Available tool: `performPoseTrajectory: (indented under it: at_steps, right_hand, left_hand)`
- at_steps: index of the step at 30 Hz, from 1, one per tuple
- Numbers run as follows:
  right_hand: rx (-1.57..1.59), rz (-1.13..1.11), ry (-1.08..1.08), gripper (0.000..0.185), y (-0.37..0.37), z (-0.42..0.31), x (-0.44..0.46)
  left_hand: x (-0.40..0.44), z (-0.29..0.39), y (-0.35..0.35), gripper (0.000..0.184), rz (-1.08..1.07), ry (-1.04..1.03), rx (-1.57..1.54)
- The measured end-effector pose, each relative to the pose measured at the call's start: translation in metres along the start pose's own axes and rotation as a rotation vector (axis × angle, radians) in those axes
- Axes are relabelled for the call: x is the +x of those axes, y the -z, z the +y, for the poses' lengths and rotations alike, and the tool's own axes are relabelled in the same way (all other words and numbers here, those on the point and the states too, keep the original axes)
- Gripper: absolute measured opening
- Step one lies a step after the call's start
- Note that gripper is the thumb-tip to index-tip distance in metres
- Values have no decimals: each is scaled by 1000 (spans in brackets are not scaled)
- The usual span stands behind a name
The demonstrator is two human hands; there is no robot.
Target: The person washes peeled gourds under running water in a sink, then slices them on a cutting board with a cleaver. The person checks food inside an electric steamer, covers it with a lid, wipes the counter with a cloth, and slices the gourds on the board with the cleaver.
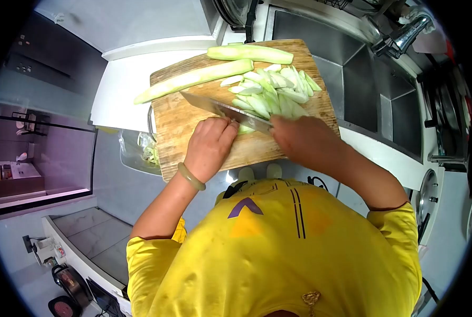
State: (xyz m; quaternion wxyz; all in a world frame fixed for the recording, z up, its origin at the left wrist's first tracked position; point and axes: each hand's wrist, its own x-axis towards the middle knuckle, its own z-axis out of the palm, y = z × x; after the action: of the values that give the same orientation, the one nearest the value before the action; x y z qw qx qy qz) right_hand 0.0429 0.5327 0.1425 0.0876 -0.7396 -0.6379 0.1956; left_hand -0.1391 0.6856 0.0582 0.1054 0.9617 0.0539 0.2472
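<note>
Grasps knife by the handle in right hand. Holds left hand curled close beside; cannot tell its grip on cut green piece. Has slices heaped beyond, on cutting board. Could nick left hand through a slip; could tip cutting board by bearing down on overhanging near edge.

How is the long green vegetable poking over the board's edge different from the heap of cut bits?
The long green vegetable is one long piece, but the heap of cut bits is many short slices.
The long green vegetable lies in a slanting line with one end past the cutting board; the heap of cut bits is a jumble of overlapping slices.
Both look pale green.
</note>
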Motion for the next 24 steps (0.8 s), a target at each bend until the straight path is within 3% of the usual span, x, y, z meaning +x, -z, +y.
performPoseTrajectory:
  at_steps: [6, 11, 15, 20, 24]
  right_hand:
    - [-38, -30, -48, 21, -32, 5, 16]
    - [-76, -2, -99, 21, -20, 23, 13]
    - [-85, 7, -129, 20, -1, 10, 2]
    - [-107, 28, -89, 18, -29, 12, 10]
    - [-154, -10, -71, 17, -11, 7, 8]
  left_hand:
    - [-1, 1, 11, 33, -43, 98, -74]
    - [16, -7, 20, 33, -180, -29, 74]
    - [27, -18, -7, 30, -57, -98, 93]
    - [17, -12, -5, 30, -31, -86, 82]
    - [11, -15, -4, 33, 4, -63, -4]
